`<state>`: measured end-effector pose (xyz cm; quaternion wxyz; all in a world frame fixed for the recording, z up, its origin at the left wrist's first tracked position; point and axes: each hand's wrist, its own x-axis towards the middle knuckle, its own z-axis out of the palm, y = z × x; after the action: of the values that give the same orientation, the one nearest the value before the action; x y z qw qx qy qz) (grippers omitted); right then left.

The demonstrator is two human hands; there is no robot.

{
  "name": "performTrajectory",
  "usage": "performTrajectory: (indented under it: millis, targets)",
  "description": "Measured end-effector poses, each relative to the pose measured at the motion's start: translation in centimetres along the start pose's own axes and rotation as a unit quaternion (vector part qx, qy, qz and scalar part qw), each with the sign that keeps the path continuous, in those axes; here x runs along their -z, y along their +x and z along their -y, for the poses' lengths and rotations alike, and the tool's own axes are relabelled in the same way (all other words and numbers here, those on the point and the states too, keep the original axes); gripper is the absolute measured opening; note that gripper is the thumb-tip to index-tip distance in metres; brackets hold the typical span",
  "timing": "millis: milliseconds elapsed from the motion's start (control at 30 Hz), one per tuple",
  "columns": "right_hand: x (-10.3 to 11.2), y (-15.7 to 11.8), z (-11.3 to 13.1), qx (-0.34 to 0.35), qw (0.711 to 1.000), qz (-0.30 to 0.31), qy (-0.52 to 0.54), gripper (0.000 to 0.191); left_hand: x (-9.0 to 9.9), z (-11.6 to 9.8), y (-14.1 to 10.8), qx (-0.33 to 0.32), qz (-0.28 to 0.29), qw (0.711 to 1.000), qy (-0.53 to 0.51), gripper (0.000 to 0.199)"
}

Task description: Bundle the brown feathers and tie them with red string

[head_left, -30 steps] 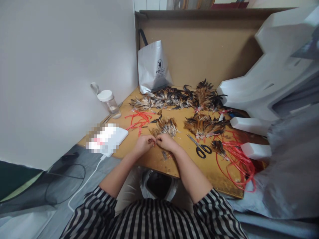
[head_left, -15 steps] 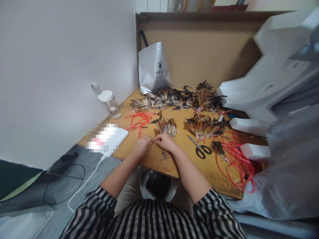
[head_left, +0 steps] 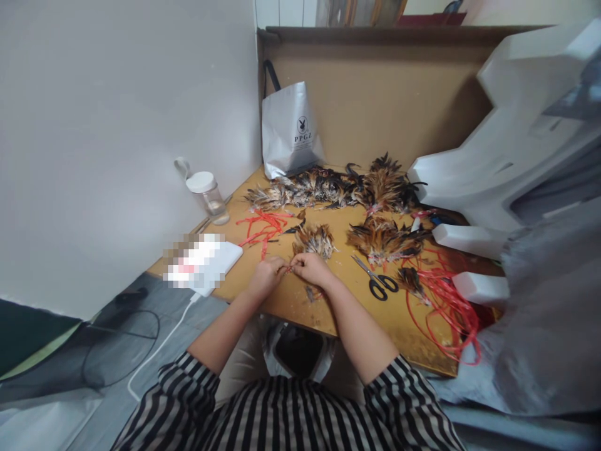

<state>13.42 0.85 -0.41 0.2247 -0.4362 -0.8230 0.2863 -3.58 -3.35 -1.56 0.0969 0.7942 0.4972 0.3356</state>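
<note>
My left hand (head_left: 268, 277) and my right hand (head_left: 310, 268) meet at the table's near side, fingertips almost touching. Both are closed in a pinch on a short bit of red plastic string (head_left: 288, 270), mostly covered by the fingers. Just beyond the right hand lies a small bunch of brown feathers (head_left: 317, 239); whether the string is joined to it I cannot tell. Loose feather scraps (head_left: 312, 293) lie below the right wrist. Black-handled scissors (head_left: 382, 283) rest slightly open to the right.
Feather bundles (head_left: 323, 188) line the back, with another bundle (head_left: 385, 239) at right. Red string lies in strips (head_left: 265, 227) at left and a tangle (head_left: 451, 300) at right. A silver bag (head_left: 291, 134), a jar (head_left: 209, 197), a white device (head_left: 225, 263) and white foam (head_left: 474, 163) surround the table (head_left: 338, 216).
Both hands keep nearly the same place and pinch, with only slight finger movement. The whole view has shifted very slightly.
</note>
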Motion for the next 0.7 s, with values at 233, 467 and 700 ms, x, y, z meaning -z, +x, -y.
performTrajectory:
  millis: [233, 467, 700]
  targets:
    - [-0.1, -0.2, 0.2, -0.021, 1.000, -0.023, 0.002, 0.012, 0.6, -0.4, -0.3, -0.004, -0.002, 1.000, 0.011, 0.016]
    - [0.1, -0.3, 0.5, -0.009, 0.999, -0.040, -0.019, 0.011, 1.5, -0.8, -0.7, -0.014, 0.017, 0.999, 0.026, 0.015]
    - [0.2, -0.3, 0.6, -0.005, 0.999, -0.040, -0.027, 0.010, 1.4, -0.5, -0.9, -0.026, 0.012, 0.999, 0.016, 0.015]
